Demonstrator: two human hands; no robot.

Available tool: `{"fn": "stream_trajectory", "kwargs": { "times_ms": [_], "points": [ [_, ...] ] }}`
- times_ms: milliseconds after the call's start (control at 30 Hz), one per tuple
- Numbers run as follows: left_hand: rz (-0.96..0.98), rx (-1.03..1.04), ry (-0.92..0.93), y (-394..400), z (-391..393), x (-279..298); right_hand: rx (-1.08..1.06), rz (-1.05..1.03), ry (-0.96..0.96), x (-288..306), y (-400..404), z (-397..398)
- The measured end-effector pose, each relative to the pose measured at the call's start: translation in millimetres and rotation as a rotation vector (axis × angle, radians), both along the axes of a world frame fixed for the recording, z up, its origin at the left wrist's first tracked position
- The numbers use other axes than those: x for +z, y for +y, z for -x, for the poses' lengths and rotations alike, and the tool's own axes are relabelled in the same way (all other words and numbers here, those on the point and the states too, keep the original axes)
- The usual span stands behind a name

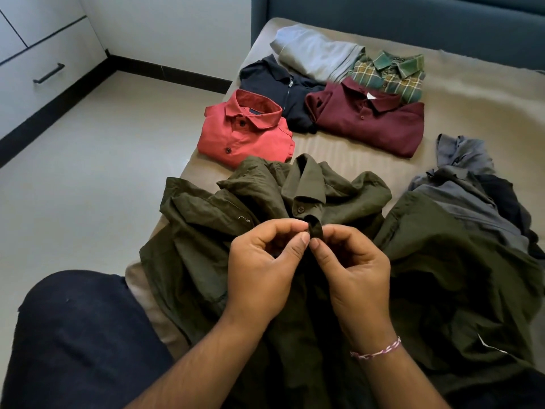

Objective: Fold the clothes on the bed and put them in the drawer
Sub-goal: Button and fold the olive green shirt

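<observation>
So far the bed (460, 93) carries most of the finished work: beyond the olive shirt (206, 219) lie five folded pieces, a grey garment (315, 54) farthest off, a green plaid shirt (392, 75) beside it, then a navy shirt (274, 81), a maroon polo (371, 122) and, nearest the olive shirt, a red shirt (244, 134). To the right of the olive shirt sits a rumpled grey and dark heap (466, 187), not yet folded, so I judge the task a little past halfway, with nothing yet put away; the drawer (38, 81) is closed, well to the left of the olive shirt across open floor. The olive shirt itself lies crumpled and spread in front of the person, spilling over the bed's left edge, with bare sheet between it and the maroon polo to lay it flat. Both hands meet at its placket just below the collar: the left hand (259, 261) and the right hand (351, 264) each pinch the cloth, seemingly working a button.
</observation>
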State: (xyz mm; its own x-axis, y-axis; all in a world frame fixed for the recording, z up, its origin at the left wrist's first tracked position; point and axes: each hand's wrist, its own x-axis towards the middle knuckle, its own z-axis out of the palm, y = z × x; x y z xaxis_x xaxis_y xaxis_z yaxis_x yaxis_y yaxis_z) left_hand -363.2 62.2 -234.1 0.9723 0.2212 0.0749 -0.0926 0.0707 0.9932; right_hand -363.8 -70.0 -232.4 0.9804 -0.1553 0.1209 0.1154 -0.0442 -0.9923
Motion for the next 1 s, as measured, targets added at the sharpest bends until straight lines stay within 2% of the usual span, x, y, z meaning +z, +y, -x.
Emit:
{"fn": "stream_trajectory", "kwargs": {
  "times_ms": [100, 400, 567, 800, 1000],
  "points": [
    [0.052, 0.02, 0.004, 0, -1, -2, -0.005, 0.0, -0.006, -2, -1, -1],
    [0.034, 0.041, 0.032, -2, -2, -9, -0.02, -0.051, -0.005, -6, 4, 0],
    [0.142, 0.012, 0.125, 0, -6, -14, 0.011, -0.056, 0.034, -12, 0, -3],
    [0.245, -0.056, 0.221, -2, -8, -16, 0.044, 0.191, -0.056, -22, -7, -8],
    [0.364, -0.054, 0.288, -8, -6, -13, -0.017, 0.443, -0.235, -22, -4, -8]
  ]
}}
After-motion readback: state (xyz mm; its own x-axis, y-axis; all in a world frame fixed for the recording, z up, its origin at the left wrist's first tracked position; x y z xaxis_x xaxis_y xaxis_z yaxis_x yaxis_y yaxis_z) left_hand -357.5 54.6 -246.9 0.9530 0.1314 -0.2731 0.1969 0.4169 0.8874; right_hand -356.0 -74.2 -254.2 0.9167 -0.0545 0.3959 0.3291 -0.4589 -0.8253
